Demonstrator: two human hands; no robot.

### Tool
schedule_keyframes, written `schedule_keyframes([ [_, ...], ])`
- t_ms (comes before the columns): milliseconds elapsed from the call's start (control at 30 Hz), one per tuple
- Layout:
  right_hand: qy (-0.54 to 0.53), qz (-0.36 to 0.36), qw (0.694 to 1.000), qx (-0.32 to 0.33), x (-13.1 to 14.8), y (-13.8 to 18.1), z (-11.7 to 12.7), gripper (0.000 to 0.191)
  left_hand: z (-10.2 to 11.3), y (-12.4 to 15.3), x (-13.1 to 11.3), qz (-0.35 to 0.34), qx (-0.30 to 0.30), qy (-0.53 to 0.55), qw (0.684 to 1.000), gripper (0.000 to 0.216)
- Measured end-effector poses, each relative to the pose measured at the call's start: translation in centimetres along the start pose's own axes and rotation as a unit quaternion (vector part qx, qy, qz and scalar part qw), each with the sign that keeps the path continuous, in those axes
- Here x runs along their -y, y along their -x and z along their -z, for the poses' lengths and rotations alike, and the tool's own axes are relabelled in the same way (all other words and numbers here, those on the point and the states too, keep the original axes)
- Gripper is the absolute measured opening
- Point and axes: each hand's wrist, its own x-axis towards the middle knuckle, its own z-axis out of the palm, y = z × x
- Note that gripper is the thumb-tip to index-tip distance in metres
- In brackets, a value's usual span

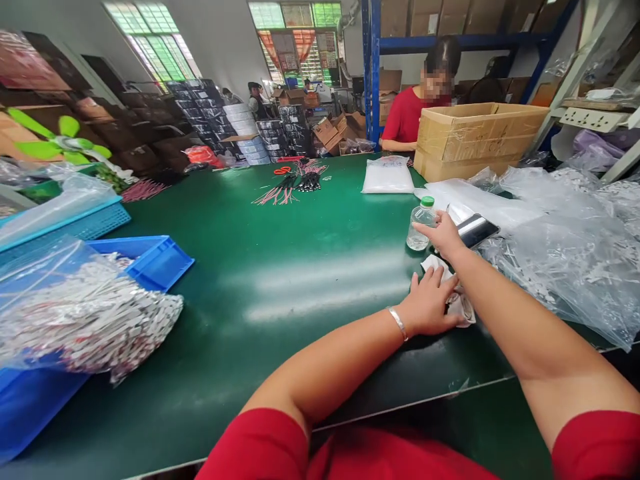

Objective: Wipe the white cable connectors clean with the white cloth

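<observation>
My right hand [444, 233] grips a clear plastic bottle [419, 230] with a green cap from its right side; the bottle stands upright and has clear liquid in it. My left hand [430, 303] lies over a crumpled white cloth [467, 310], fingers spread on it, and hides much of it. A silver bracelet circles the left wrist. Just beyond my right hand, a dark-screened phone [475, 230] lies on the green table [300, 253], partly covered by the hand.
Clear plastic bags [565, 247] spread along the right side. A cardboard box [480, 140] stands at the back right, before a person in red [405, 113]. Bundled wires [295, 183] and a white packet [387, 177] lie farther back. A filled bag [100, 320] rests on blue bins [160, 260] at left.
</observation>
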Motion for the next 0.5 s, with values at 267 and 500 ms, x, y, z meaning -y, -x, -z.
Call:
schedule_keyframes([
  [267,0.211,0.261,0.941,0.033,2.1,8.6,5.1,0.072,4.0,15.3,1.5,0.098,-0.024,-0.019,0.995,0.071],
  [500,0.35,0.263,0.864,0.25,2.5,10.6,-0.3,0.056,4.2,30.1,5.3,0.306,-0.282,-0.153,0.896,0.033],
])
